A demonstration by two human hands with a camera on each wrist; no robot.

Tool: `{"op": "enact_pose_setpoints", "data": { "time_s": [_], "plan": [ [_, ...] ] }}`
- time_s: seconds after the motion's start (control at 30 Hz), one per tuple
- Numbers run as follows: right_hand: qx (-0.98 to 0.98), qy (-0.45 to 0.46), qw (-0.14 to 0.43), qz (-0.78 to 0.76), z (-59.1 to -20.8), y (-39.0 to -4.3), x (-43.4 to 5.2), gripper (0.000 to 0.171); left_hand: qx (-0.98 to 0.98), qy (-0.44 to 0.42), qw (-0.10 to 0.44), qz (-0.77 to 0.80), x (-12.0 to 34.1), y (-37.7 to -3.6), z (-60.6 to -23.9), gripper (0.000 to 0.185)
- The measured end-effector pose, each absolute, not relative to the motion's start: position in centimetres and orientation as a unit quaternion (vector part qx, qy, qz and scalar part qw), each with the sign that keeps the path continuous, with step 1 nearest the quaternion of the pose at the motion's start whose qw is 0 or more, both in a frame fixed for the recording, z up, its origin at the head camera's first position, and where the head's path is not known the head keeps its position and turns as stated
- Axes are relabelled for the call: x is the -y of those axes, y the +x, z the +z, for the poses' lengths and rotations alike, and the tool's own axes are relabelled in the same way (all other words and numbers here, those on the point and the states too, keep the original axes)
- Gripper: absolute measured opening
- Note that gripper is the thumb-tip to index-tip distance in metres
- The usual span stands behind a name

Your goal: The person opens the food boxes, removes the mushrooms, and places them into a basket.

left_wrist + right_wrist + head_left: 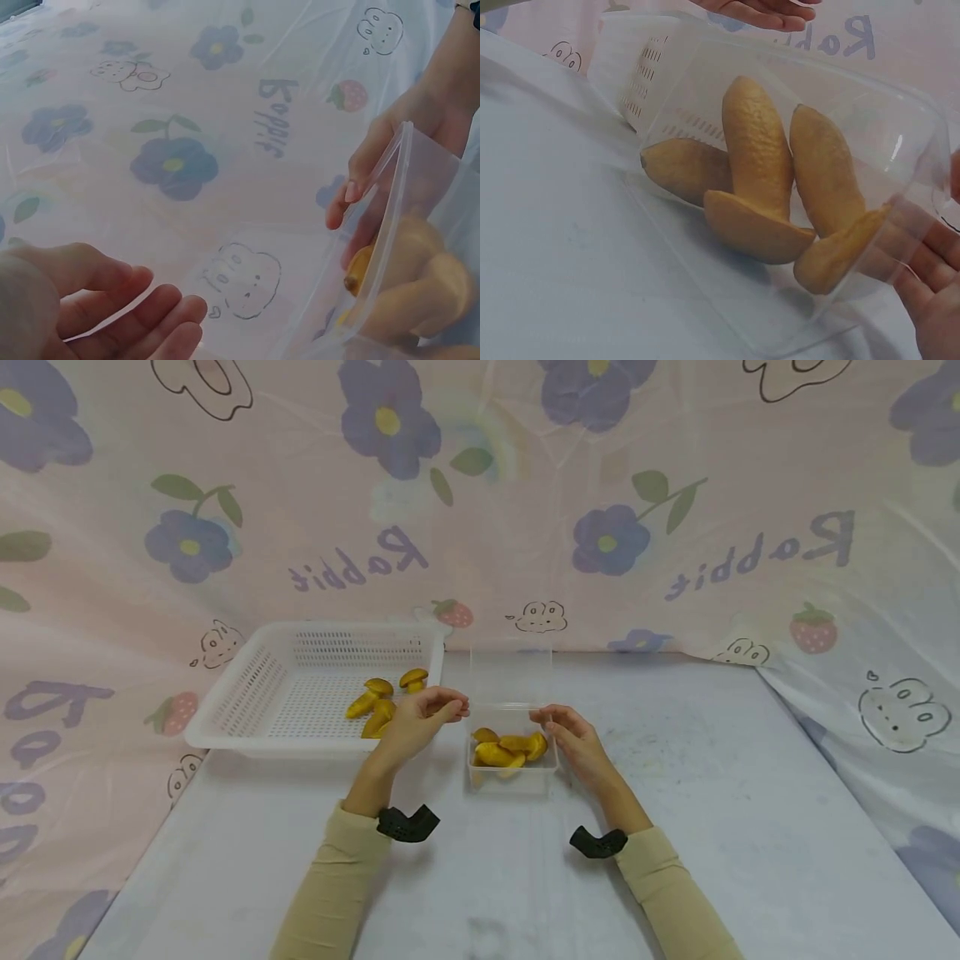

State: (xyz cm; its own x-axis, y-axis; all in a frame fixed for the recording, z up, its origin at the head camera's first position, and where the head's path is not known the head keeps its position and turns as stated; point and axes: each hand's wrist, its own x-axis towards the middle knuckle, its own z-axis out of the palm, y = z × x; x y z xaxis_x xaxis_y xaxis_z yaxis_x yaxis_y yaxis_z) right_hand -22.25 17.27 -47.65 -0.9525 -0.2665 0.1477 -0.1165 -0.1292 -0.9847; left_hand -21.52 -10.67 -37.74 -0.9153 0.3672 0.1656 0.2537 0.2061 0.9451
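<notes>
Ochre-yellow mushrooms lie sideways in the clear plastic box, two stems pointing roughly parallel up the right-wrist view, between the relaxed left grip and unclenched right grip.

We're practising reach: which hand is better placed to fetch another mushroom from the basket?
Probably the left hand: it's empty, near the mushrooms in the white basket; the right hand is beyond the clear box.

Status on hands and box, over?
Left hand empty, left of box. Right hand at box's right side. Mushrooms in box, lid up. Nothing covering them.
</notes>
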Motion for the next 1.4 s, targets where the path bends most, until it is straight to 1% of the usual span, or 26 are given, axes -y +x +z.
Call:
{"op": "enact_pose_setpoints", "data": {
  "time_s": [0.33, 0.8, 1.1, 1.27, 1.4],
  "plan": [
    [-0.651, -0.143, 0.052, -0.744, -47.9, -22.4, -17.3, 0.025, -0.801, 0.218, 0.046, 0.555, 9.1, -21.7, -38.8, 0.025],
    [-0.645, -0.143, 0.053, -0.748, -47.7, -22.3, -17.3, 0.019, -0.799, 0.250, 0.086, 0.541, 6.3, -22.1, -40.1, 0.029],
    [-0.644, -0.143, 0.050, -0.750, -48.1, -22.5, -17.3, 0.020, -0.847, 0.285, 0.069, 0.445, 4.5, -22.8, -41.1, 0.039],
    [-0.641, -0.142, 0.048, -0.753, -48.2, -22.4, -17.3, 0.019, -0.858, 0.301, 0.082, 0.408, 4.6, -23.2, -41.2, 0.040],
    [-0.641, -0.147, 0.047, -0.752, -48.0, -22.4, -17.4, 0.018, -0.868, 0.304, 0.097, 0.381, 4.8, -23.4, -41.0, 0.037]
  ]
}}
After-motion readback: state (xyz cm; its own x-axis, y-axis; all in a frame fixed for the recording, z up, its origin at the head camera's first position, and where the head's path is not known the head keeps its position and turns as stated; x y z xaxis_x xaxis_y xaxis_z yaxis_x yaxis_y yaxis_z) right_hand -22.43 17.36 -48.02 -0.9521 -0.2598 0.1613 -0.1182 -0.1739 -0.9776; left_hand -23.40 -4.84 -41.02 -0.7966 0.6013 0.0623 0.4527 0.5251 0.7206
